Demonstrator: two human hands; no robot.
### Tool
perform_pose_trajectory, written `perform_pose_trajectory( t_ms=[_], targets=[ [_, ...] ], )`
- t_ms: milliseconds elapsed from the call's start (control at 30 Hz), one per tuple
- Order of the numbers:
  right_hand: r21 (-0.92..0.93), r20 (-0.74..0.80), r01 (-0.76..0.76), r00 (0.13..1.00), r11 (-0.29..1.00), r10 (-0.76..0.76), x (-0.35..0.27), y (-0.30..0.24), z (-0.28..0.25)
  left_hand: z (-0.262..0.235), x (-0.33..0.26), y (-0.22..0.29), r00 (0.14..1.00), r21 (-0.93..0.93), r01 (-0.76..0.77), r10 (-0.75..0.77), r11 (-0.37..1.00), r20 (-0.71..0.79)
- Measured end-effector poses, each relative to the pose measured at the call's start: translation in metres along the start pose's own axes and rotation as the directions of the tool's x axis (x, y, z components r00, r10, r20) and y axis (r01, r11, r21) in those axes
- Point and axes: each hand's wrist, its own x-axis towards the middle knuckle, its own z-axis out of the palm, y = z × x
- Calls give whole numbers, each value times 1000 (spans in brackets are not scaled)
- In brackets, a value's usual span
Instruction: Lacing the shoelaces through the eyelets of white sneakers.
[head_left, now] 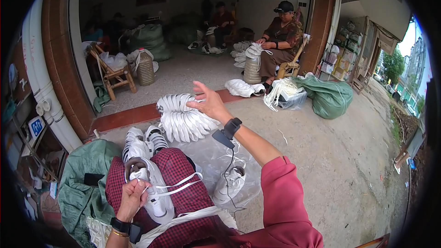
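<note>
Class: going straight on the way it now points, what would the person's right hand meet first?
Probably the stacked white shoe pieces, which show just beyond the right hand; but the hand is raised and depth is unclear, so it might pass above them.

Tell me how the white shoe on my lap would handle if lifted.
The shoe seems fairly firm, its toe holding a rounded shape. Its lace looks floppy, looping loosely sideways, and would likely trail. On draped checked cloth, the shoe might tip if nudged.

Head view: left fisheye worn on head, facing down and forward
Left hand (132, 197), right hand (211, 104): close
Doorway (183, 66): farther, ahead
</note>
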Motion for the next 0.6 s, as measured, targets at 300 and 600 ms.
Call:
perform_pose_trajectory(
  t_ms=[300,600],
  targets=[
    [43,-31,-142,989,989,144,36,-7,-47,1,2,3,998,43,59,-58,997,-20],
    [135,38,-138,990,981,134,8,9,-48,-2,-2,3,998,32,38,-36,999,-53]
  ],
)
